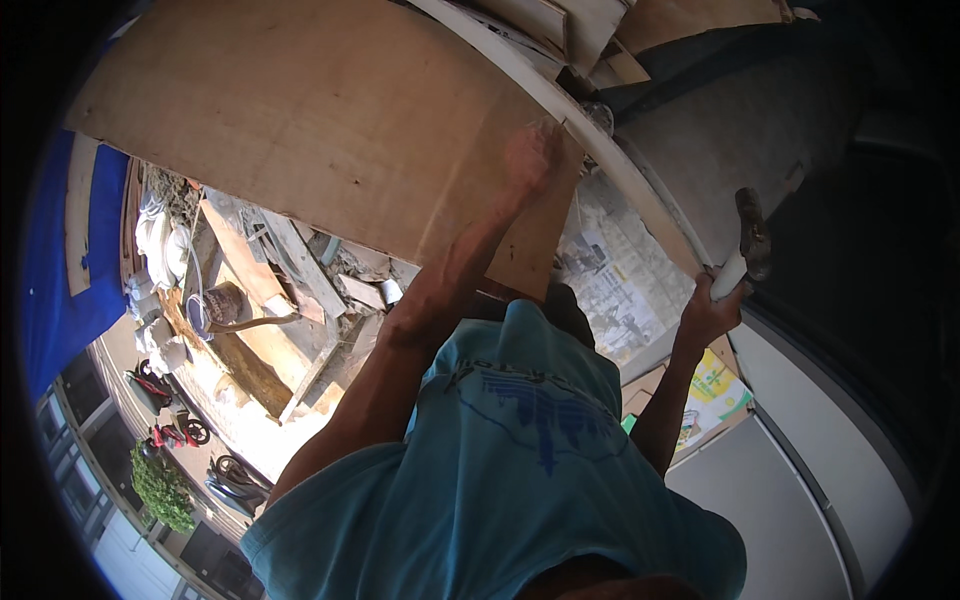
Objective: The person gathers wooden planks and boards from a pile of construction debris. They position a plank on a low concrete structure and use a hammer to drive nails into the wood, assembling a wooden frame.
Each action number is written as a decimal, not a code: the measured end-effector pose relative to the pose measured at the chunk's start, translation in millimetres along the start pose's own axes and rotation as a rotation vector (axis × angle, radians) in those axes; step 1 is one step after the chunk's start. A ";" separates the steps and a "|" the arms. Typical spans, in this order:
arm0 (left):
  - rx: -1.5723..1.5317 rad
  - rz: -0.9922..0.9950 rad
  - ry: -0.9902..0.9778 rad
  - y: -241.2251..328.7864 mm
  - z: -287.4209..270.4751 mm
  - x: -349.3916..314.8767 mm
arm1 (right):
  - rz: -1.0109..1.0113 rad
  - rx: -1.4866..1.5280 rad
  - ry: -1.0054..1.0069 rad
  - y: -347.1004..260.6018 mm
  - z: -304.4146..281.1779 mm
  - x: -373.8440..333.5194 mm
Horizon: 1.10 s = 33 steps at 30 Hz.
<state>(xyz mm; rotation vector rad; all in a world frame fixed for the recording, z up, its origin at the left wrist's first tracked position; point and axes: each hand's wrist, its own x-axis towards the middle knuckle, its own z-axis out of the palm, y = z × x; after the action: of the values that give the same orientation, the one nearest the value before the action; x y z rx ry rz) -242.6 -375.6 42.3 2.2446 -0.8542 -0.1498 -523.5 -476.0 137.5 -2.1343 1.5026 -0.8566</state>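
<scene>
At 1 o'clock the left hand [533, 158] rests against the tan wooden panel [300, 120], which spreads from 10 to 1 o'clock; the hand looks curled, though I cannot tell whether it pinches anything. At 3 o'clock the right hand [714, 312] grasps the hammer [753, 237] by its white handle [729, 278]. Good handling would mean pressing the panel steady beside the pale curved strip [625, 175], left hand clear of the hammer, any swing short and square.

At lower centre, I observe a short-sleeved teal T-shirt [500, 490] bearing a dark-blue chest print [541, 408]; hands [533, 156] bare.
</scene>
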 end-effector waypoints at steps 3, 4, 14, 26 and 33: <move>-0.044 0.046 0.048 -70.0 -22.6 35.3 | -0.017 0.013 -0.007 1.5 -0.5 2.2; -0.029 -0.038 0.101 -94.5 -33.5 48.0 | -0.027 0.016 -0.011 -0.6 -0.1 3.5; -0.331 -0.311 0.001 -17.0 -171.6 -38.5 | 0.024 0.004 -0.093 18.0 0.2 3.8; 0.097 -0.721 0.745 -128.3 -355.3 -138.4 | 0.088 -0.053 -0.155 -0.6 -4.9 -9.4; 0.207 -0.789 0.686 -183.4 -355.8 -151.9 | 0.027 -0.115 -0.150 15.2 -11.5 -7.5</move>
<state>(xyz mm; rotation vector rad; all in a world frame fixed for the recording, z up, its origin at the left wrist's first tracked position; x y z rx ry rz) -141.3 23.0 161.1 2.4529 0.4057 0.3484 -543.7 -473.9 134.5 -2.2005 1.5332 -0.5993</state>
